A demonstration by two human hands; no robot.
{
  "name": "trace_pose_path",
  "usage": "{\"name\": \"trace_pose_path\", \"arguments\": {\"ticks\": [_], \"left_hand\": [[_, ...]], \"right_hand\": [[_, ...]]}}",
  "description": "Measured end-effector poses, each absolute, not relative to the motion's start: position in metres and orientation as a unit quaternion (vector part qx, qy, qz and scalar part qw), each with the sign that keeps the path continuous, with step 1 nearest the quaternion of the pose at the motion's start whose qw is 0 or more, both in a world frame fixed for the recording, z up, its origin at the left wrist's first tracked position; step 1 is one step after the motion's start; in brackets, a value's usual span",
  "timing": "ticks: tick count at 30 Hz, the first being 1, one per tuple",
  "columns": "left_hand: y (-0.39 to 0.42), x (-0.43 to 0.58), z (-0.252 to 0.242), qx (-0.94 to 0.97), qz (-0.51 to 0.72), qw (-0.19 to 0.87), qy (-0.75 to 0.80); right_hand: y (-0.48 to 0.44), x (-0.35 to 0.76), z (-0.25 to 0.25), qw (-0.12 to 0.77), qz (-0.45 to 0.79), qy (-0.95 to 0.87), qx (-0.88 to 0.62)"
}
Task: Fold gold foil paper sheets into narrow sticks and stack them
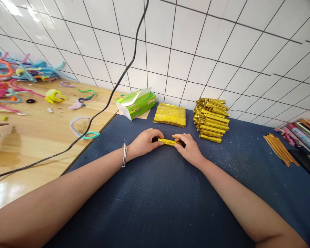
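Leaning over the dark blue cloth [155, 206], I had the stack of folded gold strips [212, 119] beyond my hands, a flat pile of gold sheets [169, 114] beside it, and a green tissue box [135, 103] whose print I couldn't read. My left hand [144, 143] and right hand [188, 148] pinched the ends of one folded gold strip [169, 142].

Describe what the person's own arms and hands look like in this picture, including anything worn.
Both forearms are bare, with no sleeves in view. The left hand has a plain silver bangle round its wrist. The right hand and its wrist wear nothing visible: no gloves or rings show.
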State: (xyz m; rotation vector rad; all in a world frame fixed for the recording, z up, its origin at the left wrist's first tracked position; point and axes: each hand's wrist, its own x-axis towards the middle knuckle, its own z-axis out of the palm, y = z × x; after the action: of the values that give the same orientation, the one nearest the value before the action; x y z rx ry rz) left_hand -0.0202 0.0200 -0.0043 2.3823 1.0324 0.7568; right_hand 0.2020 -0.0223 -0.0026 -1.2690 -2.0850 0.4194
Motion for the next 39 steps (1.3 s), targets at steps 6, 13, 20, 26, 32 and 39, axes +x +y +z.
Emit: {"name": "trace_pose_path", "arguments": {"ticks": [6,13,20,26,32,39], "left_hand": [[0.021,-0.020,-0.005,0.864,0.279,0.216,0.359],[0.021,-0.019,-0.005,0.862,0.275,0.221,0.364],[0.019,-0.015,-0.004,0.877,0.258,0.239,0.327],[0.015,-0.008,-0.004,0.886,0.260,0.245,0.297],[0.012,-0.005,-0.002,0.899,0.250,0.221,0.282],[0.013,-0.006,-0.002,0.886,0.265,0.239,0.297]], "right_hand": [[-0.023,0.200,-0.004,0.319,0.129,-0.795,-0.499],[-0.028,0.198,-0.006,0.288,0.078,-0.813,-0.500],[-0.033,0.194,-0.002,0.233,0.055,-0.831,-0.501],[-0.037,0.192,-0.001,0.216,0.033,-0.844,-0.490],[-0.038,0.191,0.000,0.212,0.023,-0.846,-0.489],[-0.040,0.192,0.004,0.308,0.070,-0.809,-0.496]]}}
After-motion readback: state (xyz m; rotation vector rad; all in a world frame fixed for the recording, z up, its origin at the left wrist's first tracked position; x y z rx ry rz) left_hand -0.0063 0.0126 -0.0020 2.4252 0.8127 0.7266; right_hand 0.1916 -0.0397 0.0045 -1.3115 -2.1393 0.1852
